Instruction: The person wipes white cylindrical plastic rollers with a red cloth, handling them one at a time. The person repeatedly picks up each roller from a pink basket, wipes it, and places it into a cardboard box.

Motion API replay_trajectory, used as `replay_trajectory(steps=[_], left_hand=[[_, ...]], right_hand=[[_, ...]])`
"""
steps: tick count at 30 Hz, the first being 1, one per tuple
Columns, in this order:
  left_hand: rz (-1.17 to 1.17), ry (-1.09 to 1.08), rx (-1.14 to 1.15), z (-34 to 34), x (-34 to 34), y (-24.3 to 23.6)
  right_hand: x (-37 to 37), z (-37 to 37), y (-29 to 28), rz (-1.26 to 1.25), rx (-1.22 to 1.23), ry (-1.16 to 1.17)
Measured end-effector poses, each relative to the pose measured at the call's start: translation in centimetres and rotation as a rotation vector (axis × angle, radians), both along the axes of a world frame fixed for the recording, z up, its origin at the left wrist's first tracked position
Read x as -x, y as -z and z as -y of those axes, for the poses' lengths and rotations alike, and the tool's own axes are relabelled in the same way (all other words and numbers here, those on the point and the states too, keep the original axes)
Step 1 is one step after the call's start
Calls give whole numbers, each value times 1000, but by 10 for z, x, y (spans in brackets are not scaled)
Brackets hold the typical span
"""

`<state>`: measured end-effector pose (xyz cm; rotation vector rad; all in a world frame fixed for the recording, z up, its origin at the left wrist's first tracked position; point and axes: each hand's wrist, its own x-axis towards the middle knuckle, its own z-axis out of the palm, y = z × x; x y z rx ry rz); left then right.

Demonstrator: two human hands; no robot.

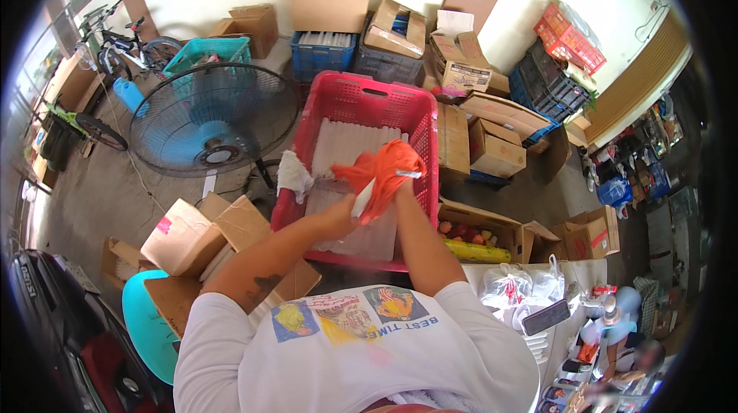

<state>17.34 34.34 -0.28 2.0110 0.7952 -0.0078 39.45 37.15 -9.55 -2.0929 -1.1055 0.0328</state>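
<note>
Over the pink plastic crate (317, 98) I hold an orange cloth (388, 171), bunched up and partly blurred. My right hand (403, 194) is closed on the cloth, its fingers mostly hidden beneath the folds. Closed next to it, my left hand (338, 219) grips a white, candle-like stick (364, 199) that goes into the cloth. Another white bit shows at the cloth's right side. Rows of similar white sticks (346, 144) lie inside the crate, behind and under my hands. A white rag (294, 174) hangs over the crate's left rim.
A large black fan (217, 153) stands left of the crate. Open cardboard boxes (184, 238) and a turquoise chair (146, 321) are near left. Stacked boxes (492, 148) line the right and back. At lower right, a table (553, 351) holds plastic bags and a phone (546, 317); a person (634, 359) sits beyond.
</note>
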Motion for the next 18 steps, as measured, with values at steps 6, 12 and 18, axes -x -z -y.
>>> replay_trajectory(steps=[6, 12, 18], left_hand=[[5, 69, 233, -76, 43, -61], [733, -482, 522, -64, -13, -40], [736, -488, 787, 1, -44, -6]], right_hand=[[-20, 17, -5, 605, 425, -296], [2, 37, 38, 416, 779, -157], [24, 79, 58, -435, -73, -509]])
